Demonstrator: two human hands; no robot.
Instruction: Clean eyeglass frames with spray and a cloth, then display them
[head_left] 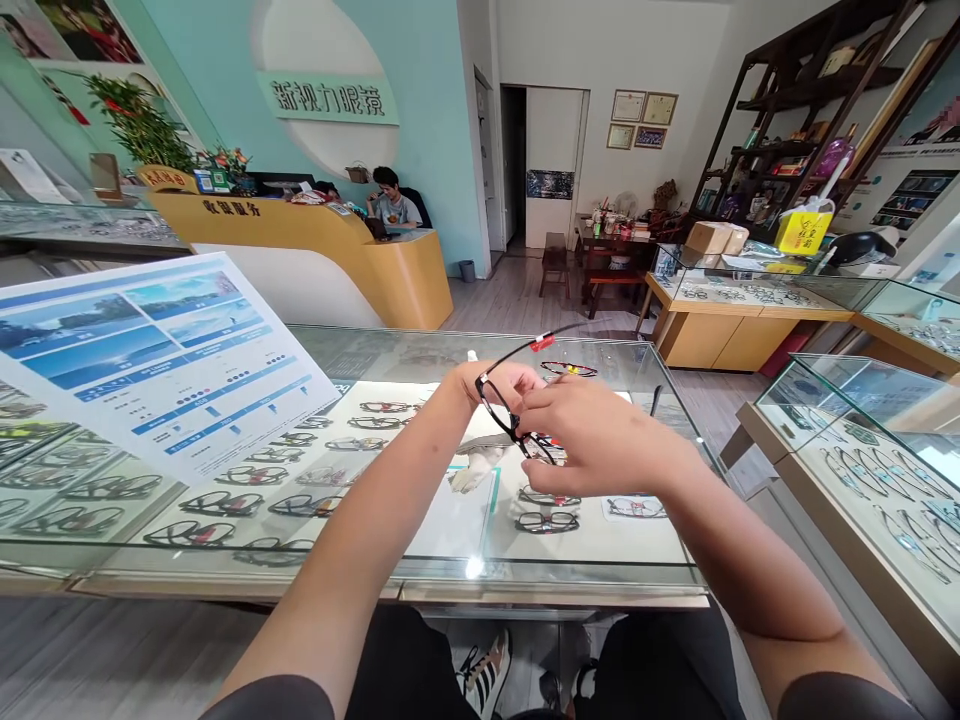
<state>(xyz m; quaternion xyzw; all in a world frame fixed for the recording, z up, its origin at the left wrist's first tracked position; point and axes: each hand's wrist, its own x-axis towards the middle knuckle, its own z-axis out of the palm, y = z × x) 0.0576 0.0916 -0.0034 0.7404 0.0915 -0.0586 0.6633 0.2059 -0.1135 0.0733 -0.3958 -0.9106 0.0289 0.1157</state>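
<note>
A pair of black-framed eyeglasses (496,402) is held tilted above the glass counter, one temple arm stretching up to the right with a red tag (542,343) on it. My right hand (600,430) is closed on the frame, thumb below and fingers across the lenses. Bent at the wrist, my left hand (510,378) lies just behind the eyeglasses. Its fingers are mostly hidden by my right hand, so their grip cannot be made out. Below both hands, another pair of glasses (547,523) rests on the pale display surface.
A glass display counter (585,575) stands before me, with rows of eyeglasses on its left side. A printed sheet (187,365) rises at the left. Another display case (862,440) is on the right. Farther back, a person (396,205) sits behind a yellow reception desk (420,275).
</note>
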